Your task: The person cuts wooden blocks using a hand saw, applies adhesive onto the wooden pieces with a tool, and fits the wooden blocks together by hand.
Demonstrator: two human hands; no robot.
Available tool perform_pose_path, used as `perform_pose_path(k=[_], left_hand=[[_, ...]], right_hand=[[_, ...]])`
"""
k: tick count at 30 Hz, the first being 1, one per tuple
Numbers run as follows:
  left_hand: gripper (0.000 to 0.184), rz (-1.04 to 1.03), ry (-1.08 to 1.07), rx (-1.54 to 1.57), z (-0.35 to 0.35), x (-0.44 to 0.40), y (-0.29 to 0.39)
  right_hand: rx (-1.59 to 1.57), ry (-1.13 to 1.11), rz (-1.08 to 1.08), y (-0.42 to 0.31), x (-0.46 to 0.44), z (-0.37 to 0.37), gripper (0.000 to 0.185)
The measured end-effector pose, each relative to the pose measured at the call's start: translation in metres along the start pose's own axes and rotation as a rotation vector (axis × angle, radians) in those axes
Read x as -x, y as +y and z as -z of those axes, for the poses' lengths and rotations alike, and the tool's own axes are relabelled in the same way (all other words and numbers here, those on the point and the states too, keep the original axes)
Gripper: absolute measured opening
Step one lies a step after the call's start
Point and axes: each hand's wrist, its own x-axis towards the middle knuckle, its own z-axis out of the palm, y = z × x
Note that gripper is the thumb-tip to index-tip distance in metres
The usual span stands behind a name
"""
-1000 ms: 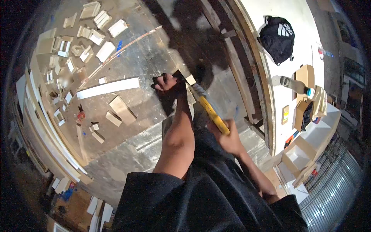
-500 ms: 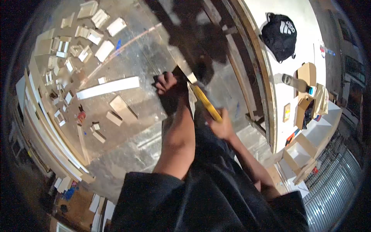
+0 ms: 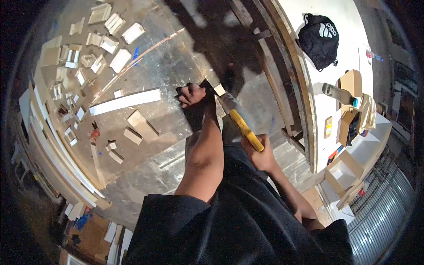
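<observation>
My right hand [image 3: 257, 152] is wrapped round the yellow handle of a handsaw [image 3: 245, 129]. The saw's grey blade is blurred and runs up and left to a piece of wood [image 3: 219, 90], whose pale end shows beside it. My left hand [image 3: 193, 94] is closed, fingers curled, on the dark, shaded part of that wood, just left of the blade. My left forearm and the shadow hide most of what lies under this hand.
Several small wooden pieces [image 3: 120, 60] lie across the floor at left, near a long white board [image 3: 126, 102]. At right, a white table [image 3: 309, 84] carries a black drawstring bag [image 3: 319, 42], a bottle [image 3: 338, 93] and cardboard boxes. Long boards [image 3: 66, 152] are stacked at far left.
My right hand has drawn the saw handle back, down and to the right. My left hand stays nearly where it was, beside the wood's pale end.
</observation>
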Motion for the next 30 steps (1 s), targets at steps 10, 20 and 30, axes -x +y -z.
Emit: perform_pose_path(k=[10,20,30], left_hand=[[0.014,-0.045,0.101,0.003,0.002,0.008,0.0],[0.013,-0.031,0.111,0.011,0.001,0.015,0.0],[0.013,-0.034,0.142,0.023,-0.01,0.006,0.003]], right_hand=[[-0.055,0.014,0.027,0.01,0.016,0.012,0.047],[-0.294,-0.195,0.14,0.004,0.009,0.011,0.046],[0.078,0.091,0.145,0.018,-0.02,-0.023,0.046]])
